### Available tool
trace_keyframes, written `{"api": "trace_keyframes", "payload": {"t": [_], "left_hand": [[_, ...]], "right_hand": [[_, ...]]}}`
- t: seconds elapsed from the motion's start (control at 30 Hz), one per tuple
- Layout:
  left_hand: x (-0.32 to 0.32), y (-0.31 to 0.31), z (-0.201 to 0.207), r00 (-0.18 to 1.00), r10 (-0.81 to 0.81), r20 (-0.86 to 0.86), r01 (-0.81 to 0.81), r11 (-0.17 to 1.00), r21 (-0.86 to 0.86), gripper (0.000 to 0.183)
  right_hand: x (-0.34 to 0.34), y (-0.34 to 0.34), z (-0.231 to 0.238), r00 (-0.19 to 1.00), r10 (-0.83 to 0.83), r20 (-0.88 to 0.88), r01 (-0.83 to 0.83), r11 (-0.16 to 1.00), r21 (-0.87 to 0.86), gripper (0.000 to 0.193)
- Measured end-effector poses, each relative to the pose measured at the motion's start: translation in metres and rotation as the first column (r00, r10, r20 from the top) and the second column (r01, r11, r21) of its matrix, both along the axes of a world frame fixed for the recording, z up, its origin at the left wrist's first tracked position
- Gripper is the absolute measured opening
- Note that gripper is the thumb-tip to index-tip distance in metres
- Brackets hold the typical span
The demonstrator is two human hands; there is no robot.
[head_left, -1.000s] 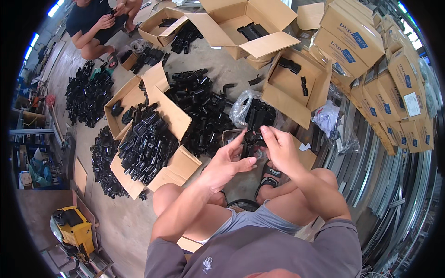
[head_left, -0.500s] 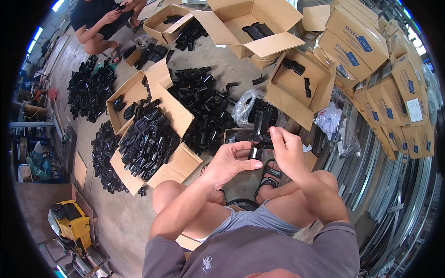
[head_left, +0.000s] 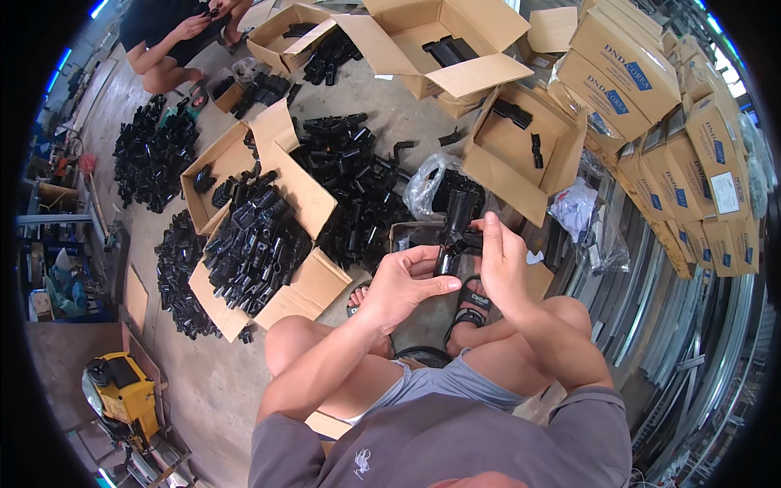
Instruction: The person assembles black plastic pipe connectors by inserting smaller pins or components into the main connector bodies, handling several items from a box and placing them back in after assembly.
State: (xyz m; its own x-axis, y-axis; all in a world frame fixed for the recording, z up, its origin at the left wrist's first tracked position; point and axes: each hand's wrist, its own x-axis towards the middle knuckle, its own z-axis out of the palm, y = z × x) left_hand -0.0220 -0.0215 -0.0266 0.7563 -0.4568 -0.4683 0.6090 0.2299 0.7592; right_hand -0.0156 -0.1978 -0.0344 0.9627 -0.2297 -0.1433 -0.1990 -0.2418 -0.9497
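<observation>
In front of my knees I hold up a glossy black branched fitting [head_left: 461, 209], its longer arm pointing away from me. My left hand [head_left: 399, 289] is closed round its near end, thumb along the side. My right hand [head_left: 504, 264] has its fingers on the side branch; its fingertips are partly hidden behind the piece. Just beyond the fitting lies a clear plastic bag [head_left: 425, 191] with dark parts beside it. A small open box [head_left: 401, 236] sits below the held piece, mostly covered by it and my hands.
To the left, an open carton [head_left: 313, 281] overflows with black parts, with a loose heap [head_left: 346, 171] beside it. Another open carton [head_left: 561, 142] holds a few parts. Stacked cartons [head_left: 626, 69] and metal profiles [head_left: 651, 301] line the right. A co-worker [head_left: 175, 41] crouches far left.
My right fingers have shifted slightly on the side branch, index finger now straighter. My left hand keeps its hold. The whole view has moved a little.
</observation>
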Motion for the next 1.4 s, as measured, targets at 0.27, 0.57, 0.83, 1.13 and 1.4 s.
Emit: {"api": "trace_keyframes", "payload": {"t": [0.27, 0.57, 0.83, 1.13, 1.4], "left_hand": [[-0.003, -0.002, -0.002, 0.999, 0.053, -0.002, -0.053, 0.999, -0.011, 0.046], [-0.005, 0.001, -0.007, 0.996, 0.049, 0.07, -0.052, 0.998, 0.037, 0.041], [0.021, 0.037, 0.007, 0.898, -0.049, 0.437, -0.182, 0.863, 0.47, 0.048], [0.055, 0.069, 0.0, 0.726, -0.464, 0.508, -0.377, 0.35, 0.858, 0.038], [0.057, 0.079, -0.004, 0.752, -0.431, 0.499, -0.343, 0.391, 0.854, 0.05]], "right_hand": [[0.004, 0.002, 0.001, 0.998, 0.032, 0.046, -0.024, 0.984, -0.177, 0.047], [0.003, 0.0, -0.004, 0.996, 0.086, 0.01, -0.083, 0.978, -0.192, 0.048], [0.077, -0.058, -0.058, 0.966, 0.233, -0.112, -0.227, 0.972, 0.062, 0.042], [0.138, -0.084, -0.246, 0.842, 0.276, -0.464, -0.535, 0.546, -0.645, 0.018], [0.144, -0.045, -0.302, 0.797, 0.153, -0.585, -0.542, 0.608, -0.579, 0.027]]}}
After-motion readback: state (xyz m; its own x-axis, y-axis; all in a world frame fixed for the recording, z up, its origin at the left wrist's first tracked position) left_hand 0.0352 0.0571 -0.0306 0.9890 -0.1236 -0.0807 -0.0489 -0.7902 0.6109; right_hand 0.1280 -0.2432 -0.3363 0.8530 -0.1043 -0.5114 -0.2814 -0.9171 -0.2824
